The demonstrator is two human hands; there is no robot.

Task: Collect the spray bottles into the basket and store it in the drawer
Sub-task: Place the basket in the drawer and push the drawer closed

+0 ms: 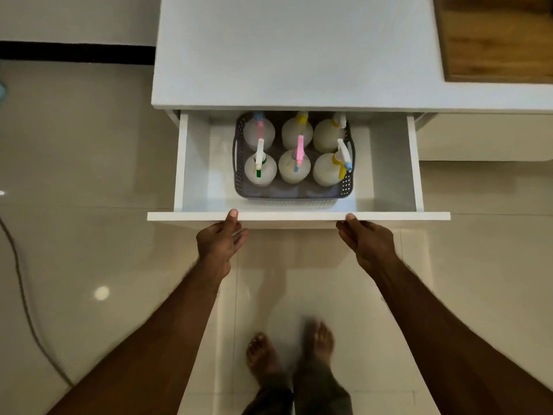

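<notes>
The drawer [299,216] stood pulled out from under the white bench [284,55], and both hands gripped its front panel. The left hand [220,239] had its thumb laid over the top edge and its fingers curled underneath; the right hand [366,239] held the same edge in the same way, well apart from the left. Just beyond the hands and between them, inside the drawer, sat the grey basket [287,197], its perforated near wall close to the front panel. Six bottles [294,167] stood upright in it, in two rows of three. In the near row, the one nearest the left hand had a white and green sprayer, the middle one a pink sprayer, and the one nearest the right hand a yellow and white sprayer with a blue tip. The far row lay partly under the bench edge. Bare drawer floor showed beyond each hand, on either side of the basket. Below the hands, two bare feet [290,351] stood on the glossy tiled floor [89,175].
</notes>
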